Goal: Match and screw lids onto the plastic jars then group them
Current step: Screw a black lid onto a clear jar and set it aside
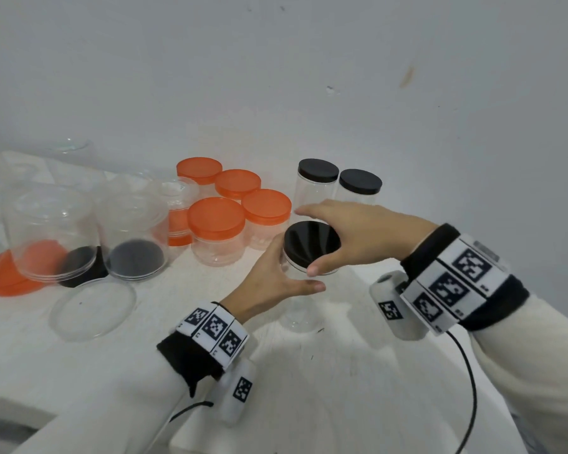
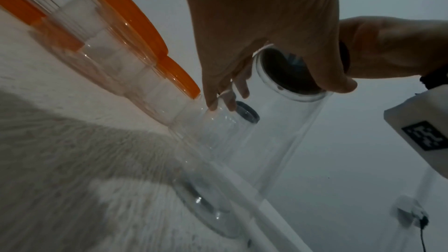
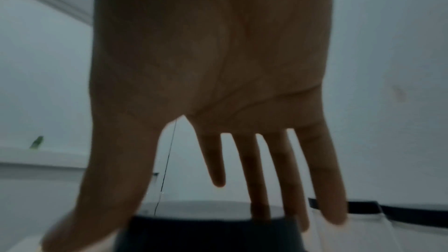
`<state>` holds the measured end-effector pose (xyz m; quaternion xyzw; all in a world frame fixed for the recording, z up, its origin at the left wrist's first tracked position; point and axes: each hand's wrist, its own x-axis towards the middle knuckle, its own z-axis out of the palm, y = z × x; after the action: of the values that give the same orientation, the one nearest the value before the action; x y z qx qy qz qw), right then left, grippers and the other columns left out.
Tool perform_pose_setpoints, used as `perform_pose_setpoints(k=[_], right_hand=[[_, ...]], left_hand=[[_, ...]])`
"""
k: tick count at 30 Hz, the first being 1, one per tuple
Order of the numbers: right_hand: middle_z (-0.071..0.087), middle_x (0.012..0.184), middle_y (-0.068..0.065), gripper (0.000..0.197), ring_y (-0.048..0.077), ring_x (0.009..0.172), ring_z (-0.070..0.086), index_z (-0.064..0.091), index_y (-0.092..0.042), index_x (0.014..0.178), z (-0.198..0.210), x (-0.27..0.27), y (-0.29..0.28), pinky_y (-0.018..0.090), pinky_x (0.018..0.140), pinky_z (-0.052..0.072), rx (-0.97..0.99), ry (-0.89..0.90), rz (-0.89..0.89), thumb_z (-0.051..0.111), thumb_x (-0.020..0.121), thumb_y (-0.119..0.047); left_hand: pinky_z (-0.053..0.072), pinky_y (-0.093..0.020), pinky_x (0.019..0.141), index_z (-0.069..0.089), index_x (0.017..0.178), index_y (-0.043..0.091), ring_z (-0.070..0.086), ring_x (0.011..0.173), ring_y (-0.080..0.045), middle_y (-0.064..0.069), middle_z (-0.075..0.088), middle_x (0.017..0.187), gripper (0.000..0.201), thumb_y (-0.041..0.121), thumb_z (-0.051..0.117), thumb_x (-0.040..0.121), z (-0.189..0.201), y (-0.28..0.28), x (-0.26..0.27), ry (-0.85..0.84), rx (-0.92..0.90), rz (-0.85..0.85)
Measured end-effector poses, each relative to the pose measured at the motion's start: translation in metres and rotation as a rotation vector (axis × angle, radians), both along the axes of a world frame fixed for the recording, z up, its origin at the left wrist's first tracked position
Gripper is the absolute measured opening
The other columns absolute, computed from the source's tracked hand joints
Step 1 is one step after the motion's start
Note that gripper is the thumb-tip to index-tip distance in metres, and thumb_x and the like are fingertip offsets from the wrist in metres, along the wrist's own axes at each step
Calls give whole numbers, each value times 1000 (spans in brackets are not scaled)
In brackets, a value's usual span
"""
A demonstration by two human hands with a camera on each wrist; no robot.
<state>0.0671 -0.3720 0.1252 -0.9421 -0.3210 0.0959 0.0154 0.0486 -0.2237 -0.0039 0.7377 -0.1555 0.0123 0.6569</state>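
A tall clear jar (image 1: 300, 309) stands on the white table (image 1: 358, 371), topped by a black lid (image 1: 304, 247). My left hand (image 1: 291, 273) grips the jar's upper body just under the lid, thumb in front and fingers behind. My right hand (image 1: 312, 239) arches over the lid, thumb on its near rim and fingers reaching past its far rim. The left wrist view shows my left hand (image 2: 278, 93) wrapped round the jar (image 2: 286, 131). Seen from the right wrist, my right hand (image 3: 194, 227) spans the lid (image 3: 206, 237).
Two tall black-lidded jars (image 1: 317, 188) stand just behind my hands by the wall. Several orange-lidded jars (image 1: 215, 231) cluster left of them. Further left are open clear jars (image 1: 51, 231), a loose clear lid (image 1: 92, 309), an orange lid (image 1: 4, 278) and a black lid (image 1: 81, 267).
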Motion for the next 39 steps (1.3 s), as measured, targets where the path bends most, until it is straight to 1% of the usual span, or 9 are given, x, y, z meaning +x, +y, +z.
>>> perform_pose_setpoints(k=[4, 7, 11, 15, 20, 24, 33, 37, 39], right_hand=[[39, 126, -4, 91, 17, 111, 47, 24, -30, 145, 2, 5, 10, 35, 93, 46, -84, 29, 27, 75, 71, -46], [33, 128, -5, 93, 14, 114, 41, 23, -29, 146, 4, 7, 12, 28, 94, 43, -100, 82, 72, 78, 71, -29], [32, 131, -7, 88, 15, 117, 41, 30, -31, 143, 7, 9, 13, 32, 95, 44, -106, 129, 122, 79, 70, -20], [33, 129, -9, 84, 15, 116, 41, 35, -32, 138, 9, 11, 14, 30, 91, 44, -101, 169, 144, 79, 69, -15], [34, 127, -10, 83, 15, 115, 42, 40, -32, 133, 8, 15, 14, 32, 89, 46, -78, 199, 180, 79, 65, -9], [34, 124, -11, 82, 14, 113, 42, 42, -33, 132, 8, 15, 14, 29, 88, 46, -70, 207, 205, 79, 64, -6], [46, 110, -11, 76, 11, 102, 46, 49, -33, 127, 8, 14, 19, 30, 87, 47, -80, 89, 135, 83, 59, -34], [52, 91, -5, 70, 20, 81, 62, 54, -18, 109, -2, 7, 24, 39, 69, 57, -53, -17, -18, 74, 56, -60], [57, 81, 0, 69, 19, 60, 63, 55, -11, 96, -6, 3, 26, 35, 55, 56, -44, -63, -111, 70, 60, -67]], left_hand=[[38, -39, 108, 45, 129, 20, 53, 117, -7, 6, 58, 123, 93, 38, 85, 48, 1, 3, 2, 52, 24, 22], [37, -39, 108, 46, 129, 18, 52, 119, -10, 3, 57, 125, 83, 19, 88, 57, 3, 5, 1, 81, 16, 1], [37, -36, 109, 46, 129, 17, 51, 120, -9, 4, 57, 125, 77, 11, 85, 63, 4, 8, 1, 80, 22, -32], [36, -37, 109, 49, 125, 19, 52, 119, -7, 5, 59, 123, 72, 11, 84, 63, 5, 12, 5, 86, 20, -79], [37, -31, 108, 51, 121, 21, 52, 117, -3, 6, 60, 122, 66, 5, 82, 65, 6, 16, 9, 102, 11, -131], [40, -25, 103, 51, 118, 27, 51, 119, -3, 8, 59, 123, 68, 11, 83, 61, 6, 18, 10, 110, -6, -161], [41, -15, 98, 51, 118, 26, 53, 116, -1, 8, 60, 121, 66, 8, 82, 62, 5, 13, 7, 83, -33, -148], [44, -13, 90, 53, 112, 30, 57, 109, -2, 9, 63, 113, 63, 6, 80, 61, 5, 10, 4, 63, -46, -109], [43, -10, 86, 53, 112, 30, 58, 107, 0, 10, 63, 112, 64, 2, 79, 62, 4, 9, 3, 56, -63, -104]])
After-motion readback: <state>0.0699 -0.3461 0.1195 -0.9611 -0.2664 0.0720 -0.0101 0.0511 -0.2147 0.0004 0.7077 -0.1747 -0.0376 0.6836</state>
